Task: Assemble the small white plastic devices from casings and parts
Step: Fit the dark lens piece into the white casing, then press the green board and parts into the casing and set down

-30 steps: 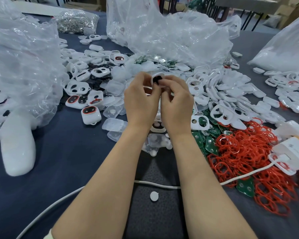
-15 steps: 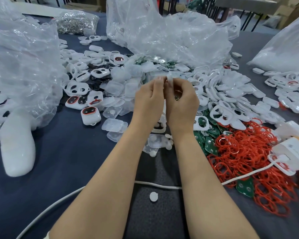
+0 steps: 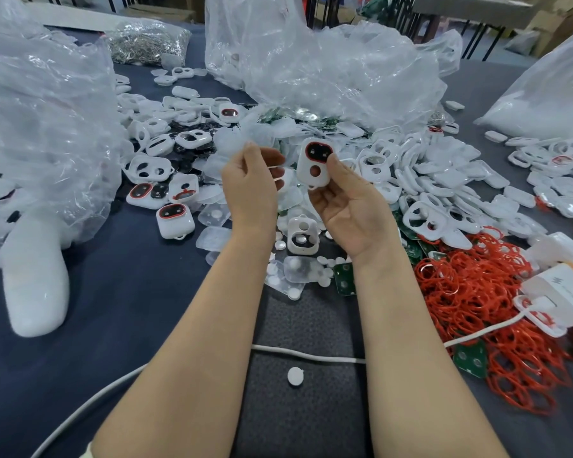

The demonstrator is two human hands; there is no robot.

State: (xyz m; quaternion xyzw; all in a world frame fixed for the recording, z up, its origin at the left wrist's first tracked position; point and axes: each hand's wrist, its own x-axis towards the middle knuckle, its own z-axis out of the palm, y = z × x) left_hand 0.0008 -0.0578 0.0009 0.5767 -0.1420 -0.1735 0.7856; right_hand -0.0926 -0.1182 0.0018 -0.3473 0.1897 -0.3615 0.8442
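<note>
Holding a white device (image 3: 313,166) upright between thumb and fingers, the right hand (image 3: 348,206) pinches it above the middle of the table (image 3: 113,292), red-rimmed window facing near. Just left, apart from it, the left hand (image 3: 250,185) hangs with fingers loosely curled; whether they hold anything I cannot tell. Casings (image 3: 444,180) lie heaped to the right, red rings (image 3: 477,299) nearer.

Both arms are bare and reach forward side by side, the left forearm (image 3: 192,342) angling inward more than the right forearm (image 3: 407,342). The left hand (image 3: 250,183) shows its back, fingers loosely curled; whether it holds anything cannot be told. The right hand (image 3: 348,203) is turned palm up and holds a white device (image 3: 312,175) upright, thumb (image 3: 335,163) on its edge and fingers behind. The hands are near each other but apart.
</note>
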